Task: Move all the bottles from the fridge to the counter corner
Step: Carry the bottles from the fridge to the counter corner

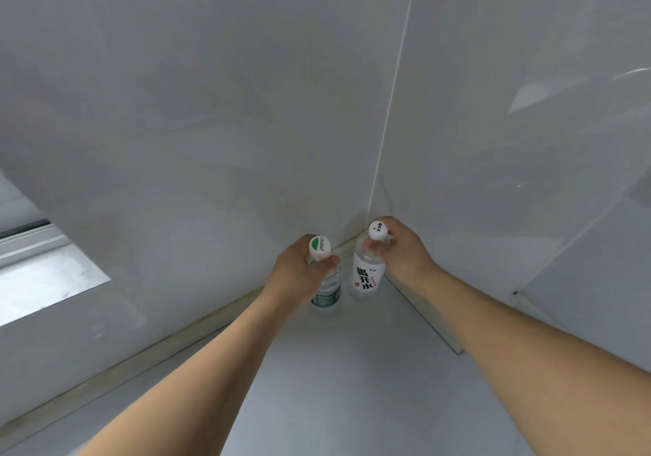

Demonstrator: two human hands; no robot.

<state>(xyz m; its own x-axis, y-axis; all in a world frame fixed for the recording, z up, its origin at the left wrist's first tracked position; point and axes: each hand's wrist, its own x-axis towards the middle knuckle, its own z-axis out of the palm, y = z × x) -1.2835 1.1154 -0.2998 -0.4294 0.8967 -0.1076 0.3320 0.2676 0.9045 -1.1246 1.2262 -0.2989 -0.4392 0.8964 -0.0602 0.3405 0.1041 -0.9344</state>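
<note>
Two water bottles stand upright side by side in the corner of the grey counter [352, 367]. My left hand [299, 272] grips the neck of the clear bottle with the green label [329, 290], just below its white and green cap. My right hand [398, 247] pinches the neck of the white-labelled bottle with black characters [366, 276], under its white cap. Both bottle bases appear to rest on the counter. The fridge is out of view.
Two grey-white wall panels [246, 121] meet at the corner seam behind the bottles. A low beige backsplash strip [183, 332] runs along both walls. A window ledge [45, 272] shows at the left edge.
</note>
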